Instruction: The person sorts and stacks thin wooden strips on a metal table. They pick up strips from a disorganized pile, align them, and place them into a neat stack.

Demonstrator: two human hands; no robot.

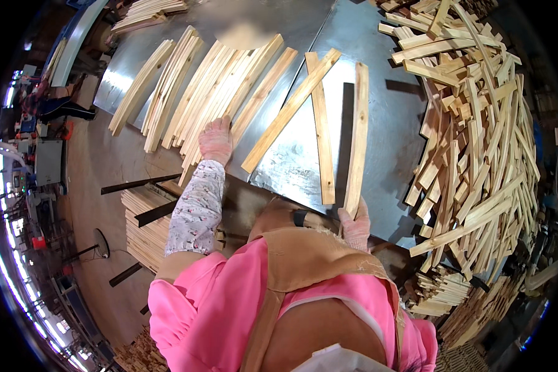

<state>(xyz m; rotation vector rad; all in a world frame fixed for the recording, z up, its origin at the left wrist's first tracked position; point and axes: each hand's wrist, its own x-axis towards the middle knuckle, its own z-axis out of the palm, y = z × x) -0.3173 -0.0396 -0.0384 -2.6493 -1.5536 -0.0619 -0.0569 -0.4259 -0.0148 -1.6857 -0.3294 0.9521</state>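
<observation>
My right hand (355, 224) closes its grip on the near end of a wooden slat (357, 133), which lies lengthwise on the metal table (384, 142), ready to slide. My left hand (216, 140) presses flat, fingers unclenched, on the sorted row of slats (217, 93), steadying them. A loose heap of slats (477, 142) waits at my right.
</observation>
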